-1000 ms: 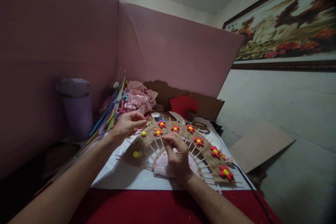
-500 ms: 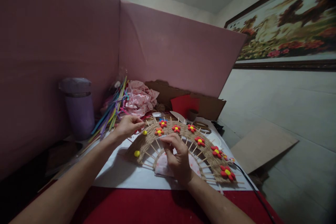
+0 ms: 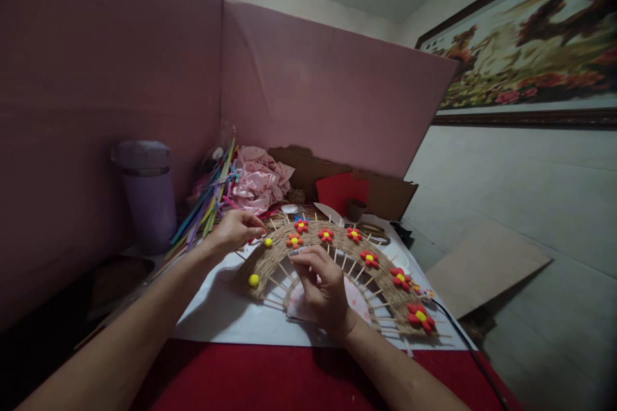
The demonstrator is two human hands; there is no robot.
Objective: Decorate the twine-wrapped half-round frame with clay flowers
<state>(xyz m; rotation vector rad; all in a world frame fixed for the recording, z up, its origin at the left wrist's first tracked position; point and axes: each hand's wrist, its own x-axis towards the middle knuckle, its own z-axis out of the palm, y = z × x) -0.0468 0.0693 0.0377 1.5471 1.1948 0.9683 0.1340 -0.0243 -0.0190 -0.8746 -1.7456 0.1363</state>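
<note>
Left hand (image 3: 235,232) beside woven arch (image 3: 340,241), fingers narrow, contents unclear. Arch lies on the counter (image 3: 216,372): likely light, springy, sticks (image 3: 353,267) brittle; best held by its thick band (image 3: 264,263). Right hand (image 3: 326,289) over inner gap, fingers pinched close, load untellable. Cable (image 3: 473,350) crowds the right edge; front-left looks roomier.

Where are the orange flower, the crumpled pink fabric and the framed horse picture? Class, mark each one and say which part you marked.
Orange flower (image 3: 295,241): head view, on its yellow centre.
Crumpled pink fabric (image 3: 261,174): head view, middle of the heap.
Framed horse picture (image 3: 525,54): head view, middle of the image.
</note>
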